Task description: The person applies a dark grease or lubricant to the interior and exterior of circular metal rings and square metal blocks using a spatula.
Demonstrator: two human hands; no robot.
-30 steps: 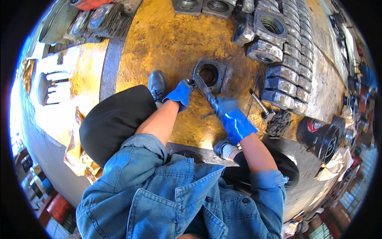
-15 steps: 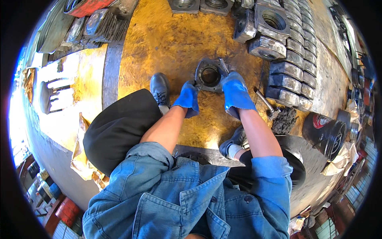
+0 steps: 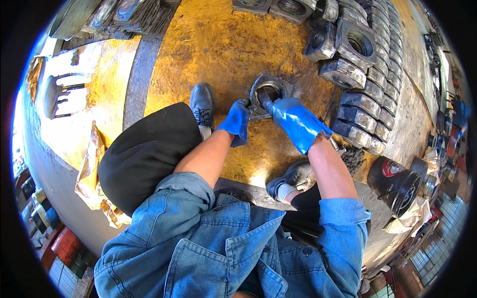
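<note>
A dark square metal block with a round bore (image 3: 285, 87) is tilted up over the yellow floor between my hands. My left hand (image 3: 237, 119), in a blue rubber glove, is closed on the block's near left edge. My right hand (image 3: 294, 118), gloved alike, has its darkened fingertips at the mouth of the bore. A slim metal bar (image 3: 261, 117) sticks out to the left from under my right hand, which appears closed on it. The bar's other part is hidden by the glove.
Several similar metal blocks (image 3: 357, 44) stand in stacked rows at the right. Others (image 3: 293, 9) lie at the far edge. A black bucket (image 3: 392, 181) stands at the lower right, and a stack of thin plates (image 3: 141, 17) at the far left. My boots (image 3: 202, 102) flank the work.
The block has been tilted and turned. My right hand has moved inward, bringing its fingers to the bore. The metal bar, which pointed away from me, now points left below the block.
</note>
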